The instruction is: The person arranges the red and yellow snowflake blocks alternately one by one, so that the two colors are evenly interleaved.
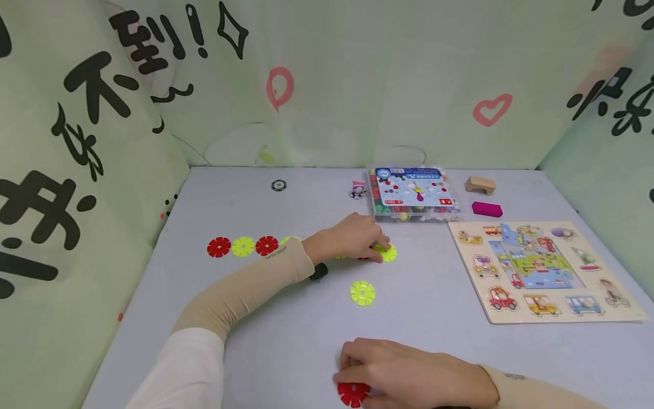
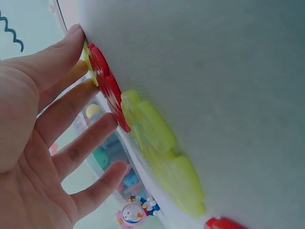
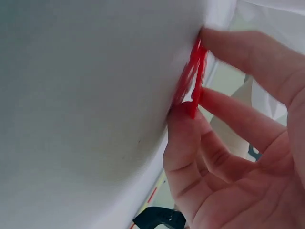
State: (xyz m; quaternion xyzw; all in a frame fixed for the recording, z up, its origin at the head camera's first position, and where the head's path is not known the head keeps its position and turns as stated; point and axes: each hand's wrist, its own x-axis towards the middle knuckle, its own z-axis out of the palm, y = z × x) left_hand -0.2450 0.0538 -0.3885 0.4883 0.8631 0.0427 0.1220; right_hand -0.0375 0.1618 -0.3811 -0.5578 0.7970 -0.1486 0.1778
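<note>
A row of red and yellow-green notched plastic discs runs across the table, partly hidden behind the left forearm. At its right end my left hand (image 1: 352, 236) touches a yellow-green disc (image 1: 389, 253) with thumb and fingertips. In the left wrist view its fingers are spread and fairly straight beside a red disc (image 2: 109, 90) and another yellow-green disc (image 2: 159, 152). Near the front edge, my right hand (image 1: 409, 372) pinches a red disc (image 1: 352, 394) by its rim. The right wrist view shows that red disc (image 3: 198, 88) edge-on, tilted against the table. A loose yellow-green disc (image 1: 363, 293) lies between the hands.
Behind the row stand a clear box (image 1: 414, 193) of coloured pieces and a small figurine (image 1: 357, 190). A wooden puzzle board (image 1: 480, 284) lies at right, below a wooden arch block (image 1: 480, 184) and a magenta block (image 1: 487, 209). A dark ring (image 1: 279, 185) sits back left.
</note>
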